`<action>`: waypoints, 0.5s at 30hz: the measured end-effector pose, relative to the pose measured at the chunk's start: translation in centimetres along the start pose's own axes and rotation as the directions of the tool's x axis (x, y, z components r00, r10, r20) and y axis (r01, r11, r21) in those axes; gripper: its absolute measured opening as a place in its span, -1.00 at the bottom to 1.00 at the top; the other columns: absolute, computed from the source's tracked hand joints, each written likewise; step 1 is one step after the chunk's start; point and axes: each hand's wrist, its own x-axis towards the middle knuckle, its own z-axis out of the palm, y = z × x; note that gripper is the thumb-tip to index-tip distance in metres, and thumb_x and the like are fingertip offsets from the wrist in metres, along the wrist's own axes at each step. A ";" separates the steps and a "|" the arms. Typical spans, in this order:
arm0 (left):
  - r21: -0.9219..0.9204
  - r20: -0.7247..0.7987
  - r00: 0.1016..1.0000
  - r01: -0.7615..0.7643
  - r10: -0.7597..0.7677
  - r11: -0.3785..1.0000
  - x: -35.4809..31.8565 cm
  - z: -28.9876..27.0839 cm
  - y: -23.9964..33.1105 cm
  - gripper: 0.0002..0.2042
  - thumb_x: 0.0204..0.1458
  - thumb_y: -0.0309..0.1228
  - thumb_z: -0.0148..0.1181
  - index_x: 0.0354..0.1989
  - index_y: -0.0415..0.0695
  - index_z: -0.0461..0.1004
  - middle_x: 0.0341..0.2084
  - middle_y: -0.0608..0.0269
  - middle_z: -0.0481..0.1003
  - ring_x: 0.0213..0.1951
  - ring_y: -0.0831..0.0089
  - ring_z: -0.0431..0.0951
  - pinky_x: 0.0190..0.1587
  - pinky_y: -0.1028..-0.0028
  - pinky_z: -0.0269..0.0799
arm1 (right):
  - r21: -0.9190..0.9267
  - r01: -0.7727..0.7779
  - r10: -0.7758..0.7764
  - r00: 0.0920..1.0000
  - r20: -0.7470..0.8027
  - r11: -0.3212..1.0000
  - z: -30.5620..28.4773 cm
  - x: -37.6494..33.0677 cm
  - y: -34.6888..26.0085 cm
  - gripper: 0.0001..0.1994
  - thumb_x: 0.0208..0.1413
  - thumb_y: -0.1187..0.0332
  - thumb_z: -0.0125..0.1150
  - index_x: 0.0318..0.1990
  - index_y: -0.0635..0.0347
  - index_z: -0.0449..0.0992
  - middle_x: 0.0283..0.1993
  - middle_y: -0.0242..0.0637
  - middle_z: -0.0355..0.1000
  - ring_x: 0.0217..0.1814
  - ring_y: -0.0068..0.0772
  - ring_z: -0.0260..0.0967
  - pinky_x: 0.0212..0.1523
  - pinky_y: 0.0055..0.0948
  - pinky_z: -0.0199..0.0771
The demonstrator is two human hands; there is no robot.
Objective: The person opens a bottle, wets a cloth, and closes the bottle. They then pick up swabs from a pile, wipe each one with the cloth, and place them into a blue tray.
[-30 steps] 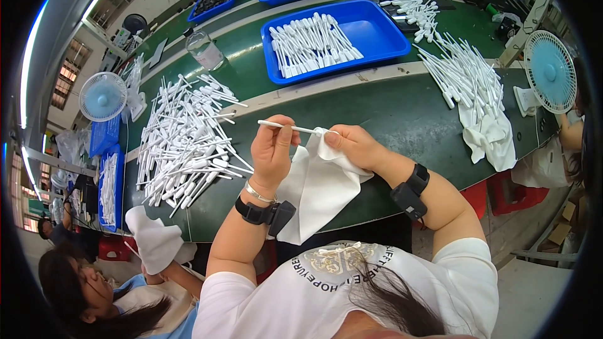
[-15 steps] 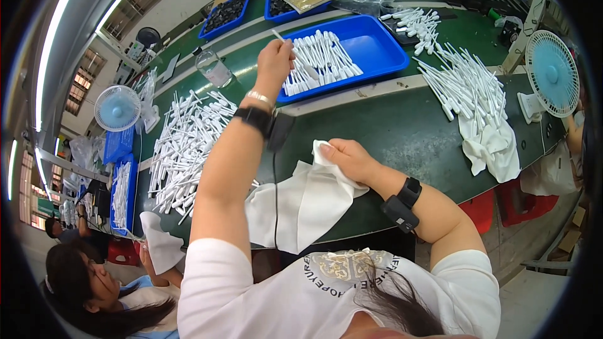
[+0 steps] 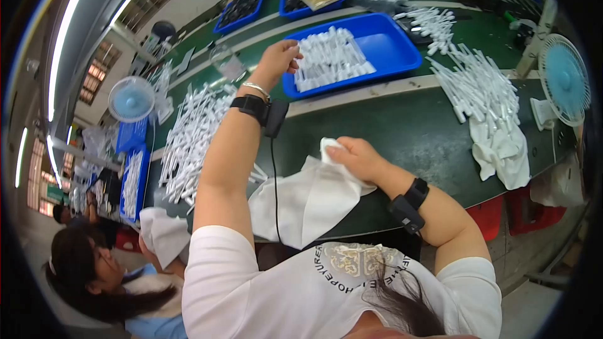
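Observation:
My left hand (image 3: 279,61) is over the left edge of a blue tray (image 3: 396,56), fingers loosely bent and apart, with nothing visible in them. Beside its fingertips, white plastic sticks with thicker rounded ends (image 3: 331,59) lie in a row, filling the tray's left part. Lower down, close to my body, my right hand (image 3: 359,158) grips a bunched corner of a white cloth (image 3: 308,204). The rest of that cloth hangs spread over the table's near edge. Whether anything is inside the gripped fold is hidden.
Loose piles of white sticks lie left (image 3: 195,141) and right (image 3: 480,81), the right one partly on another white cloth (image 3: 502,154). Fans (image 3: 130,99) stand at both sides. A clear bottle (image 3: 229,63) is behind my left hand. A co-worker (image 3: 88,270) sits at lower left holding cloth.
The white stick that my left hand held up is no longer in its fingers. My right hand keeps its hold on the cloth. The whole view has shifted slightly.

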 end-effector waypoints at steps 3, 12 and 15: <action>0.225 0.116 0.990 0.051 -0.079 0.973 -4.7 -3.8 2.9 -0.77 0.01 -0.36 0.01 -0.35 -0.30 0.47 -0.55 0.27 0.46 -0.59 0.60 0.40 -0.54 0.60 0.34 | -0.045 -0.009 0.009 1.000 -0.010 0.999 -0.6 0.0 0.4 -0.78 0.10 0.25 0.03 -0.38 0.25 0.43 -0.47 -0.48 0.33 -0.41 -0.70 0.18 -0.40 -0.60 0.24; 0.919 0.148 0.984 -0.102 -0.094 0.380 -13.8 -13.7 -4.3 -0.84 -0.12 -0.41 0.08 -0.36 -0.11 0.51 -0.47 0.14 0.51 -0.43 0.27 0.50 -0.36 0.38 0.40 | 0.006 -0.058 0.058 0.998 0.023 0.998 0.7 -0.5 -0.9 -0.74 0.09 0.22 0.04 -0.40 0.27 0.42 -0.48 -0.42 0.34 -0.44 -0.66 0.20 -0.41 -0.56 0.25; 0.955 -0.052 0.999 0.054 -0.016 0.293 -13.9 -15.4 -7.7 -0.84 -0.13 -0.44 0.04 -0.38 -0.05 0.53 -0.43 0.12 0.51 -0.35 0.18 0.50 -0.31 0.30 0.40 | 0.013 -0.053 0.052 0.998 0.028 0.999 1.0 -0.4 -1.1 -0.75 0.09 0.23 0.04 -0.40 0.27 0.42 -0.47 -0.44 0.34 -0.44 -0.68 0.19 -0.40 -0.57 0.25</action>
